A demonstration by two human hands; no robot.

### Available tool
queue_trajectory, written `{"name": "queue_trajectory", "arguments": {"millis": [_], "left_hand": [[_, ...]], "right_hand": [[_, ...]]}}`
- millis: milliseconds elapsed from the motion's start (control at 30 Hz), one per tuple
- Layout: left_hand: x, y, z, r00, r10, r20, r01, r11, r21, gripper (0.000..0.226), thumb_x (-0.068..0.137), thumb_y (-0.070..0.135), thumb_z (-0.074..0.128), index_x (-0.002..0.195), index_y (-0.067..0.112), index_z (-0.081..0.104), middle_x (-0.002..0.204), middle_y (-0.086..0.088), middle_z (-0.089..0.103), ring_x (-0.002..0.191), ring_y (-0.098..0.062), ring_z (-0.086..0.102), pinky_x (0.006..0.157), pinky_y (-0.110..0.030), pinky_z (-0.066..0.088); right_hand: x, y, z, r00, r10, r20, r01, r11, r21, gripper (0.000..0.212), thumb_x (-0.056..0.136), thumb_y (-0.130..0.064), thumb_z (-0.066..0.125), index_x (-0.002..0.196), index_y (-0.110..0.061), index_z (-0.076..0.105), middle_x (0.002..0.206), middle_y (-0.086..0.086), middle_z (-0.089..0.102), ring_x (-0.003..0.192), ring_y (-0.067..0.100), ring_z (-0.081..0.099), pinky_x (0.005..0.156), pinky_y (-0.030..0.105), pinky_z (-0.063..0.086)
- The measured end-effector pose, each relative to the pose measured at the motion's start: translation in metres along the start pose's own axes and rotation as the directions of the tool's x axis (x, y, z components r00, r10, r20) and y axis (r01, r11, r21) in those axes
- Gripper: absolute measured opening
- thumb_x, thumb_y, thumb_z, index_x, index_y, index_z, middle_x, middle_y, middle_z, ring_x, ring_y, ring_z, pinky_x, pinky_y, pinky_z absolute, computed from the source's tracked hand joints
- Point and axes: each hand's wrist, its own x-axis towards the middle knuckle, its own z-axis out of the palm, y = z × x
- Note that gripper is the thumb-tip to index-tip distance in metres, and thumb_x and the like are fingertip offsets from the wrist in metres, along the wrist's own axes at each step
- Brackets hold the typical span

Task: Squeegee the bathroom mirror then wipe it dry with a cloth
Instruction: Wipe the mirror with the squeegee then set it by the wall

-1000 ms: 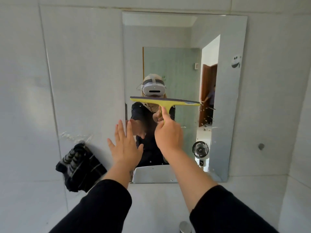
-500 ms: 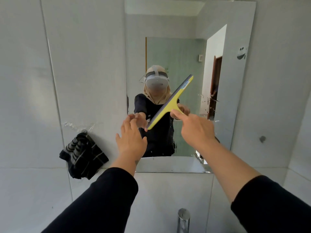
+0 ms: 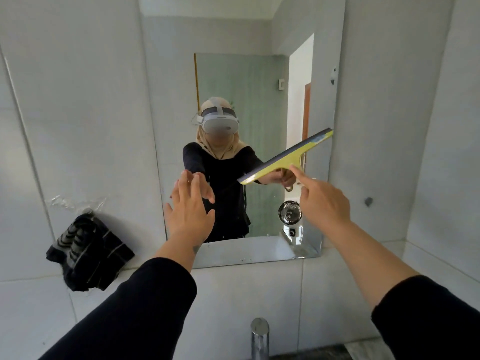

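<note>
The frameless mirror (image 3: 171, 126) hangs on the white tiled wall straight ahead. My right hand (image 3: 320, 201) grips a yellow squeegee (image 3: 285, 158) with a dark rubber blade. The blade is tilted, its right end higher, over the mirror's right half. Its handle is hidden inside my fist, and my index finger lies along its neck. My left hand (image 3: 188, 211) is open with fingers spread, flat against or just off the mirror's lower left part; I cannot tell which. A dark striped cloth (image 3: 88, 253) hangs on the wall left of the mirror.
A chrome tap (image 3: 259, 333) stands below at the bottom edge. A small dark wall plug (image 3: 368, 201) sits right of the mirror. The side wall closes in on the far right. The mirror reflects a person, a doorway and a small fan.
My right hand has carried the squeegee from the mirror's middle to its right side, and the level blade has tilted. My left hand stays at the lower left. The view has tipped downward.
</note>
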Motion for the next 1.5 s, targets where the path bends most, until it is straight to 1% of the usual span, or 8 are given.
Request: {"name": "queue_trajectory", "arguments": {"millis": [167, 367, 467, 600, 867, 1067, 1233, 1500], "left_hand": [[0.002, -0.001, 0.004, 0.999, 0.010, 0.035, -0.010, 1.000, 0.020, 0.086, 0.084, 0.035, 0.064, 0.147, 0.027, 0.006, 0.156, -0.001, -0.012, 0.144, -0.031, 0.007, 0.110, -0.054, 0.030], [0.001, -0.003, 0.007, 0.999, 0.010, 0.040, -0.012, 0.999, 0.047, 0.088, 0.083, 0.037, 0.064, 0.148, 0.026, 0.006, 0.157, -0.002, -0.013, 0.144, -0.031, 0.004, 0.109, -0.055, 0.031], [0.001, -0.002, 0.008, 0.999, 0.013, 0.036, -0.014, 0.999, 0.048, 0.088, 0.083, 0.037, 0.065, 0.147, 0.027, 0.006, 0.156, -0.002, -0.012, 0.144, -0.031, 0.004, 0.109, -0.056, 0.031], [0.001, -0.002, 0.008, 1.000, 0.016, 0.025, -0.017, 0.999, 0.034, 0.086, 0.083, 0.036, 0.065, 0.147, 0.027, 0.008, 0.157, -0.002, -0.009, 0.144, -0.031, 0.007, 0.109, -0.056, 0.031], [0.001, -0.010, -0.002, 0.998, 0.019, -0.059, -0.019, 1.000, -0.001, 0.076, 0.085, 0.029, 0.063, 0.145, 0.026, 0.017, 0.155, 0.002, 0.006, 0.139, -0.027, 0.022, 0.107, -0.054, 0.031], [0.001, -0.027, -0.018, 0.996, -0.024, -0.089, 0.025, 1.000, 0.000, 0.069, 0.088, 0.024, 0.059, 0.144, 0.026, 0.020, 0.155, 0.002, 0.009, 0.140, -0.026, 0.020, 0.108, -0.054, 0.029], [-0.008, -0.046, -0.019, 0.994, -0.082, -0.073, 0.083, 0.996, 0.023, 0.068, 0.090, 0.026, 0.057, 0.145, 0.021, 0.018, 0.158, 0.000, 0.005, 0.143, -0.026, 0.014, 0.111, -0.054, 0.027], [-0.017, -0.061, -0.015, 0.989, -0.134, -0.060, 0.134, 0.991, -0.002, 0.066, 0.092, 0.026, 0.054, 0.146, 0.022, 0.016, 0.159, 0.001, 0.002, 0.144, -0.025, 0.011, 0.111, -0.054, 0.025]], "right_hand": [[-0.014, 0.018, 0.013, 0.992, 0.123, 0.016, -0.123, 0.970, 0.211, 0.057, 0.098, -0.016, 0.037, 0.142, -0.050, 0.029, 0.061, 0.003, 0.048, 0.054, 0.016, 0.042, 0.048, 0.030, 0.032], [-0.029, 0.010, 0.042, 0.967, 0.252, 0.031, -0.236, 0.847, 0.475, 0.059, 0.095, -0.012, 0.037, 0.142, -0.047, 0.034, 0.080, 0.006, 0.062, 0.060, 0.018, 0.049, 0.053, 0.031, 0.046], [-0.033, -0.003, 0.051, 0.953, 0.301, 0.026, -0.263, 0.785, 0.561, 0.062, 0.091, -0.010, 0.037, 0.139, -0.048, 0.037, 0.068, 0.001, 0.057, 0.058, 0.023, 0.050, 0.062, 0.045, 0.056], [-0.034, -0.016, 0.055, 0.939, 0.341, 0.031, -0.285, 0.728, 0.624, 0.063, 0.089, -0.007, 0.037, 0.139, -0.046, 0.039, 0.066, -0.004, 0.055, 0.057, 0.027, 0.054, 0.056, 0.049, 0.056], [-0.043, -0.049, 0.060, 0.965, 0.257, 0.048, -0.230, 0.748, 0.622, 0.060, 0.092, -0.008, 0.036, 0.140, -0.045, 0.038, 0.068, -0.003, 0.052, 0.065, 0.028, 0.057, 0.062, 0.049, 0.056], [-0.053, -0.094, 0.069, 0.993, 0.110, 0.043, -0.115, 0.815, 0.568, 0.057, 0.095, -0.008, 0.039, 0.144, -0.039, 0.034, 0.073, -0.010, 0.051, 0.071, 0.014, 0.048, 0.064, 0.028, 0.039], [-0.063, -0.131, 0.085, 0.999, 0.012, 0.045, -0.033, 0.862, 0.505, 0.060, 0.093, -0.009, 0.039, 0.144, -0.039, 0.033, 0.080, 0.009, 0.065, 0.071, 0.026, 0.057, 0.064, 0.037, 0.049], [-0.073, -0.148, 0.094, 0.984, -0.159, 0.085, 0.124, 0.939, 0.320, 0.064, 0.092, -0.009, 0.039, 0.147, -0.039, 0.026, 0.071, 0.005, 0.050, 0.065, 0.024, 0.045, 0.055, 0.032, 0.031]]}}
